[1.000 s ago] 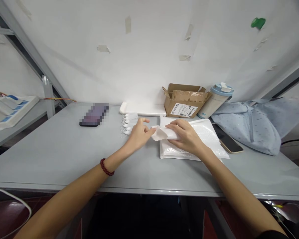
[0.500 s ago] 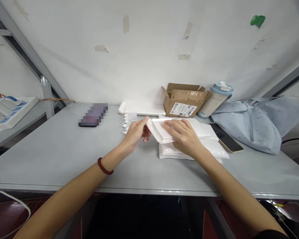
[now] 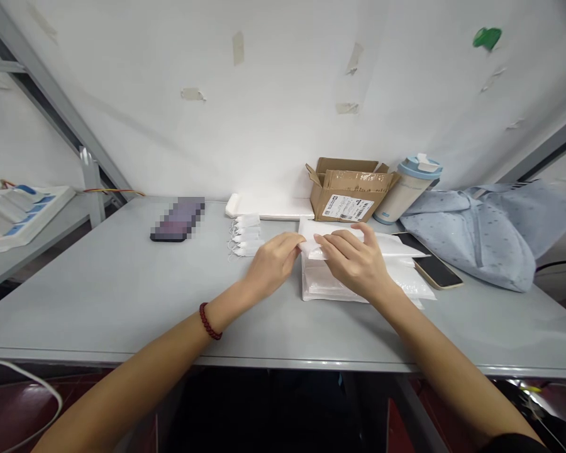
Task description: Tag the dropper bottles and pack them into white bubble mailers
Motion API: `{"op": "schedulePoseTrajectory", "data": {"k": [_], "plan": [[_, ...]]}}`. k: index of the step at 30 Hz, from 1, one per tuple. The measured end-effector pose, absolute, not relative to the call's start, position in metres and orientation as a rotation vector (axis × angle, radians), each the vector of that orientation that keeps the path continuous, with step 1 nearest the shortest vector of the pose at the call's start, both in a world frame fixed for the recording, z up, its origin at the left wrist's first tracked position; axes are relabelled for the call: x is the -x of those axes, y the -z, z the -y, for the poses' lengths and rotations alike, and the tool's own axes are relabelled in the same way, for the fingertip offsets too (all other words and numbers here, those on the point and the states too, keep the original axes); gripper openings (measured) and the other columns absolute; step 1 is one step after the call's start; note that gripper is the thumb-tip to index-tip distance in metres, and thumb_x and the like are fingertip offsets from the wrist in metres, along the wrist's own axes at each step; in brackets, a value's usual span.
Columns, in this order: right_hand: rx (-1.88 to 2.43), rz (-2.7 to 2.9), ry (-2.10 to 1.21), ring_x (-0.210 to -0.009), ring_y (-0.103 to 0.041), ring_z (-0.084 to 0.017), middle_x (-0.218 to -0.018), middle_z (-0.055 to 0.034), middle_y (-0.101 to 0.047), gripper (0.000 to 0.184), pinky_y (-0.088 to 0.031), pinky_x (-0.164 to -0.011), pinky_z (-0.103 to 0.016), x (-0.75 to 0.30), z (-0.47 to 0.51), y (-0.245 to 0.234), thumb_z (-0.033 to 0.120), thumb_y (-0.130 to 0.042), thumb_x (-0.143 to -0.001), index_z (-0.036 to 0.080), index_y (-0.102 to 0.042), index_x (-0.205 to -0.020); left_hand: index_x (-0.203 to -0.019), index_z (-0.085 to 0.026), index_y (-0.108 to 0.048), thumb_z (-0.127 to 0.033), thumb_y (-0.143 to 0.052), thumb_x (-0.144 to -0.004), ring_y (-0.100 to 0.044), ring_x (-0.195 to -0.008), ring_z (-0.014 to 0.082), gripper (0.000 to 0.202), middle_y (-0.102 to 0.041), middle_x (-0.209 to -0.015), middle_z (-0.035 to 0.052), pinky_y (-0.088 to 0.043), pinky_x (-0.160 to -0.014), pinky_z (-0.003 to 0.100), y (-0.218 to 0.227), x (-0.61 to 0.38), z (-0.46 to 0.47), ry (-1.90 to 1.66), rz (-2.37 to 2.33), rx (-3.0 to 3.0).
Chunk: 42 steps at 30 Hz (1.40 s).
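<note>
In the head view a white padded mailer [image 3: 396,245] lies over more white padded mailers [image 3: 330,286] on the table. My left hand [image 3: 276,258] pinches the left end of the top mailer between thumb and fingers, and that end appears folded over. Close beside it, my right hand [image 3: 353,258] grips the same mailer near its left part, with one finger raised. The fingers hide some of the fold. Small white pouches with thin strings [image 3: 246,236] lie in a column just left of my left hand.
A flat white item [image 3: 273,207] lies along the wall. An opened cardboard box [image 3: 351,189] and a tumbler [image 3: 405,189] stand behind the mailers. A phone [image 3: 434,264] and a pale blue cloth bag [image 3: 471,239] are on the right; another phone [image 3: 177,220] is left.
My left hand has moved right and folded the top mailer's left end toward my right hand. My right hand has shifted slightly, with its fingers more curled.
</note>
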State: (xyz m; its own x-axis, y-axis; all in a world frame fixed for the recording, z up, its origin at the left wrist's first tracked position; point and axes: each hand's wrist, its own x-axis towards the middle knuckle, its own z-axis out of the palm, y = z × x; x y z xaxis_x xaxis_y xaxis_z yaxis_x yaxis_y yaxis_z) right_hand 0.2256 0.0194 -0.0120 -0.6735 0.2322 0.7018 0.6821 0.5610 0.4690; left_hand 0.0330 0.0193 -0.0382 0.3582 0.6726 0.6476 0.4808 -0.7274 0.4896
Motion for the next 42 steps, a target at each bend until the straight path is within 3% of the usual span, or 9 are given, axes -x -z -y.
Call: {"op": "schedulePoseTrajectory", "data": {"k": [4,7,11,15,19,24,29,35,42], "plan": [[0.862,2.089,0.987,-0.103,-0.058,-0.021,-0.106,-0.0082,-0.069,0.031,-0.027,-0.097,-0.04,-0.227,-0.015,0.005,0.024,-0.051,-0.091,0.019,-0.055,-0.121,-0.081,-0.017,-0.056,-0.026,-0.045,-0.091,-0.052,-0.057,0.0113,0.018,-0.053,-0.065,-0.0022,-0.043,-0.055,0.023,0.03,-0.04,-0.021,-1.315,-1.154,-1.912],[1.062,2.063,0.931,-0.119,-0.048,-0.029,-0.128,-0.015,-0.057,0.041,-0.026,-0.1,-0.045,-0.231,-0.02,0.002,0.035,-0.05,-0.091,0.018,-0.05,-0.128,-0.081,-0.016,-0.057,-0.031,-0.051,-0.089,-0.048,-0.045,0.0091,0.018,-0.048,-0.055,-0.0054,-0.04,-0.046,0.021,0.028,-0.048,-0.031,-1.267,-1.078,-1.609],[1.272,2.27,0.747,-0.121,-0.045,-0.031,-0.133,-0.0188,-0.052,0.041,-0.026,-0.098,-0.049,-0.238,-0.033,0.008,0.041,-0.047,-0.092,0.016,-0.051,-0.124,-0.084,-0.013,-0.062,-0.026,-0.057,-0.085,-0.044,-0.038,0.0078,0.014,-0.045,-0.045,-0.0068,-0.038,-0.041,0.019,0.037,-0.052,-0.051,-1.169,-1.017,-1.34],[1.405,2.439,0.54,-0.112,-0.051,-0.031,-0.124,-0.016,-0.058,0.051,-0.029,-0.095,-0.05,-0.245,-0.042,0.018,0.052,-0.051,-0.087,0.016,-0.051,-0.123,-0.107,-0.009,-0.063,-0.013,-0.06,-0.081,-0.048,-0.044,0.0079,0.026,-0.054,-0.052,-0.0044,-0.044,-0.045,0.02,0.043,-0.05,-0.059,-1.08,-0.991,-1.12],[1.508,2.455,0.498,-0.113,-0.049,-0.031,-0.129,-0.0144,-0.054,0.05,-0.031,-0.092,-0.048,-0.248,-0.046,0.021,0.053,-0.053,-0.086,0.019,-0.052,-0.122,-0.126,-0.01,-0.053,-0.008,-0.061,-0.08,-0.064,-0.075,0.0132,0.047,-0.071,-0.093,0.0083,-0.053,-0.065,0.025,0.042,-0.048,-0.057,-1.129,-0.875,-1.018],[1.61,2.429,0.557,-0.109,-0.05,-0.03,-0.125,-0.0135,-0.056,0.045,-0.032,-0.088,-0.045,-0.25,-0.047,0.02,0.047,-0.052,-0.088,0.022,-0.05,-0.127,-0.124,-0.013,-0.059,-0.017,-0.066,-0.078,-0.053,-0.12,0.0235,0.047,-0.056,-0.133,0.0107,-0.045,-0.098,0.032,0.044,-0.045,-0.055,-1.117,-0.796,-1.15],[1.685,2.4,0.636,-0.106,-0.051,-0.03,-0.12,-0.0147,-0.058,0.041,-0.032,-0.085,-0.043,-0.251,-0.048,0.019,0.043,-0.05,-0.09,0.023,-0.052,-0.126,-0.131,-0.011,-0.053,-0.023,-0.065,-0.079,-0.05,-0.124,0.0266,0.054,-0.052,-0.135,0.0113,-0.035,-0.108,0.037,0.048,-0.048,-0.055,-1.08,-0.963,-1.389],[1.731,2.335,0.657,-0.101,-0.053,-0.029,-0.113,-0.0154,-0.062,0.038,-0.033,-0.083,-0.042,-0.254,-0.049,0.018,0.043,-0.048,-0.091,0.02,-0.057,-0.12,-0.139,-0.014,-0.042,-0.024,-0.057,-0.084,-0.035,-0.135,0.0215,0.057,-0.034,-0.149,0.0096,-0.03,-0.111,0.032,0.05,-0.052,-0.052,-1.019,-0.774,-1.528],[1.761,2.354,0.602,-0.103,-0.053,-0.031,-0.113,-0.0182,-0.061,0.04,-0.038,-0.082,-0.043,-0.25,-0.048,0.019,0.04,-0.049,-0.09,0.016,-0.056,-0.122,-0.105,-0.014,-0.065,-0.018,-0.044,-0.086,-0.06,-0.107,0.0227,0.028,-0.065,-0.114,0.0116,-0.044,-0.095,0.036,0.024,-0.022,-0.083,-1.057,-1.45,-2.204]]}}
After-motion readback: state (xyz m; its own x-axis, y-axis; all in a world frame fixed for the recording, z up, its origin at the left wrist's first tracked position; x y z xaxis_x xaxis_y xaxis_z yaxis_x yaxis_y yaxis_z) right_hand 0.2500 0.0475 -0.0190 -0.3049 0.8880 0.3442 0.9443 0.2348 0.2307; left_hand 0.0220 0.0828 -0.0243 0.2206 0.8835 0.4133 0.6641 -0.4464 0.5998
